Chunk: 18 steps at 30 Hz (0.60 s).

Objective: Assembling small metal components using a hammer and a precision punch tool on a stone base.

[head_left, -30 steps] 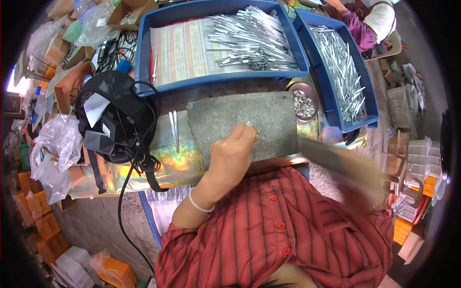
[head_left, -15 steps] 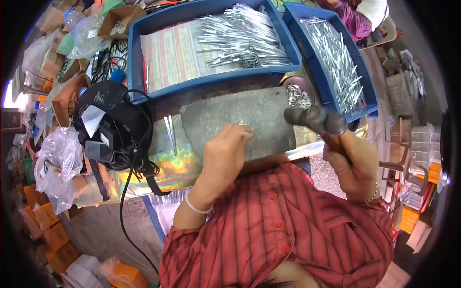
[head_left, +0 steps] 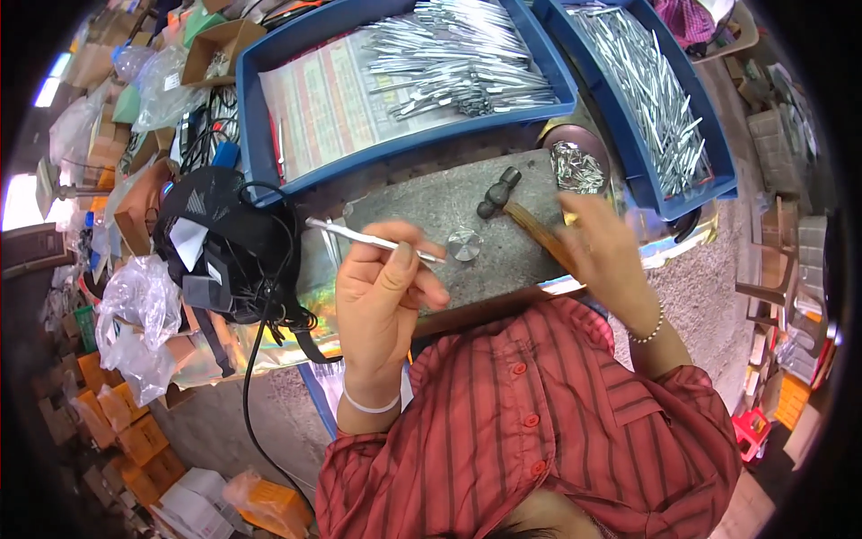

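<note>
My left hand [head_left: 384, 292] is closed, pinching a slim silver metal piece [head_left: 373, 240] that looks like tweezers, held tilted above the near left part of a grey slab [head_left: 413, 208]. A small round metal disc [head_left: 464, 244] sits on the slab just right of those fingers. Further right lies a ball-peen hammer [head_left: 537, 229], its dark head on the slab and its wooden handle running to my right hand [head_left: 606, 251]. Motion blurs that hand's fingers beside a round dish [head_left: 603, 148] of small silver pieces [head_left: 577, 168]; whether they touch the handle is unclear.
Behind the slab, a large blue tray [head_left: 404, 139] holds many slim silver pieces on printed paper. A narrower blue tray [head_left: 651, 171] of similar pieces stands right. At left are a black mesh bag [head_left: 211, 211] with a cable, and more silver pieces [head_left: 330, 241].
The hammer has come down from my raised right hand onto the slab, and that hand has shifted toward the dish. My left hand has lifted and turned palm up, with the silver piece now visible.
</note>
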Each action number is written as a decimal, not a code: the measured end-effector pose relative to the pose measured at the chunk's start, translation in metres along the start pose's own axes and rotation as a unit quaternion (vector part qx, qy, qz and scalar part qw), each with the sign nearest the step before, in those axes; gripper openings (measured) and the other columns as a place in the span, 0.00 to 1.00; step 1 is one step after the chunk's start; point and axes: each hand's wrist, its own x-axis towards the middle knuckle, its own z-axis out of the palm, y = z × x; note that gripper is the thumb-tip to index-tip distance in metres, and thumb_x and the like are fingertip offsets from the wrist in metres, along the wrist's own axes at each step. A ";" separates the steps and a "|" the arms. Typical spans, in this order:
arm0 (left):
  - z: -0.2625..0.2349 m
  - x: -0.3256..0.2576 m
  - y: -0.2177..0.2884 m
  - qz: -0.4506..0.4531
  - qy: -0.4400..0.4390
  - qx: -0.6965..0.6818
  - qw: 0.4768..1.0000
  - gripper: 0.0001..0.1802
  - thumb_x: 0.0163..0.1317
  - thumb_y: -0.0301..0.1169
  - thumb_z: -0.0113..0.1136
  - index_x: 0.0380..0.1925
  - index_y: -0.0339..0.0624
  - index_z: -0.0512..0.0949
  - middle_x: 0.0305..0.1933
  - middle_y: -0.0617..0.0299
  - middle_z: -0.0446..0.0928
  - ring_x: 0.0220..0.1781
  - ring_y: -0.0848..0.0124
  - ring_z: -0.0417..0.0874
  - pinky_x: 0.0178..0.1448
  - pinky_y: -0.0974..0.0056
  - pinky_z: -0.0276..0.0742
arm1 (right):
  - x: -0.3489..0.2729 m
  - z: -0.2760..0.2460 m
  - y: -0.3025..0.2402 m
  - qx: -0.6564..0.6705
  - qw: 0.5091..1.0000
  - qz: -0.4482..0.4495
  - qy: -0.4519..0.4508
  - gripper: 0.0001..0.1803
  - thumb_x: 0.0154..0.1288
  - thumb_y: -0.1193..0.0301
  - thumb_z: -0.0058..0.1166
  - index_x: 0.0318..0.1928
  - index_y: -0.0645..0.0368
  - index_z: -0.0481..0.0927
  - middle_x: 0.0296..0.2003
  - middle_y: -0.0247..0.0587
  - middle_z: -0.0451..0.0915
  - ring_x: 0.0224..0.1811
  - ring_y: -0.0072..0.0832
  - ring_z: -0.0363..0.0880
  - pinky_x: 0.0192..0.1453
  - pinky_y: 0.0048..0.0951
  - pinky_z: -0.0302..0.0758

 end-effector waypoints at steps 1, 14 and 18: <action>0.002 0.002 -0.001 0.015 0.004 0.018 1.000 0.12 0.65 0.29 0.50 0.44 0.34 0.68 0.36 0.50 0.77 0.24 0.72 0.80 0.28 0.73 0.78 | -0.003 -0.005 0.012 -0.016 0.998 0.059 0.034 0.19 0.57 0.78 0.51 0.51 0.66 0.70 0.37 0.53 0.74 0.38 0.47 0.75 0.41 0.37 0.72; 0.020 0.001 -0.010 0.098 0.006 0.262 0.960 0.11 0.65 0.31 0.50 0.35 0.31 0.73 0.27 0.54 0.77 0.19 0.76 0.74 0.23 0.76 0.70 | -0.021 0.019 0.099 -0.242 0.914 0.325 0.002 0.18 0.54 0.78 0.48 0.47 0.59 0.65 0.34 0.52 0.72 0.37 0.50 0.76 0.38 0.45 0.75; 0.030 0.000 -0.007 0.040 0.040 0.258 0.964 0.14 0.60 0.29 0.57 0.42 0.31 0.70 0.23 0.54 0.77 0.15 0.79 0.71 0.21 0.79 0.66 | -0.035 0.003 0.075 -0.173 0.934 0.309 0.045 0.14 0.54 0.79 0.48 0.43 0.62 0.69 0.34 0.53 0.72 0.35 0.52 0.75 0.36 0.46 0.72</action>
